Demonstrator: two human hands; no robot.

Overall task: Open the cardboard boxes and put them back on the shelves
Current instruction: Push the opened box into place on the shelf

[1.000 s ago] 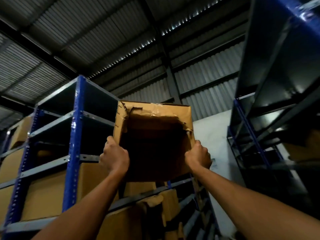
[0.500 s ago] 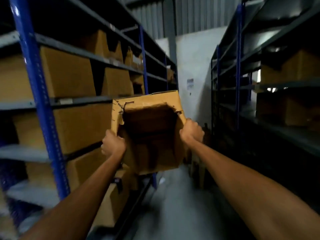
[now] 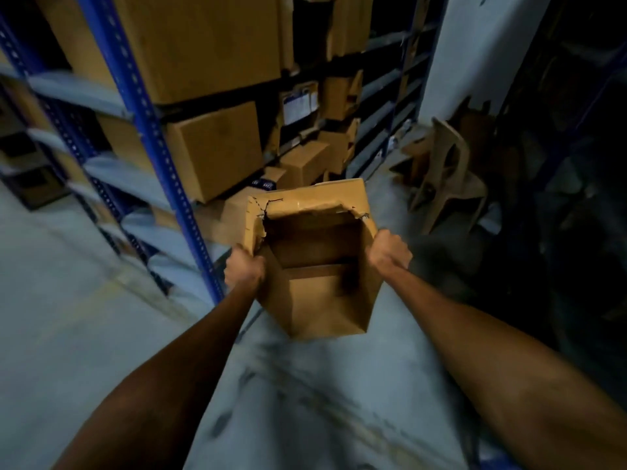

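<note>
Holding a cardboard box (image 3: pixel 325 300) with both hands, a person looks down a narrow path between rows of shelves (image 3: pixel 78 93). The box is up in the air over the grey floor (image 3: pixel 305 401), not on any shelf. It hangs just to the right of a blue post (image 3: pixel 146 130) of the shelves on the left. Its top is open and faces the camera, so the brown inside shows. The rim around the hole is ripped and rough, mostly at the far left corner. The left hand (image 3: pixel 245 271) grips the left side of the rim, with its fingers curled tight over the edge. The right hand (image 3: pixel 388 252) grips the right side of the rim the same way, closed like a fist on the cardboard. Both arms reach out straight to the box. More brown boxes (image 3: pixel 217 147) sit on the shelves to the left, some big and some small, and a few small ones are piled low by the floor. A white paper label (image 3: pixel 300 103) shows on one of them farther back. A tan plastic chair (image 3: pixel 444 178) lies tipped over near a white wall (image 3: pixel 475 45) at the far end. The right side is very dark, and I cannot tell what is there. The picture is a bit blurry at the edges.
</note>
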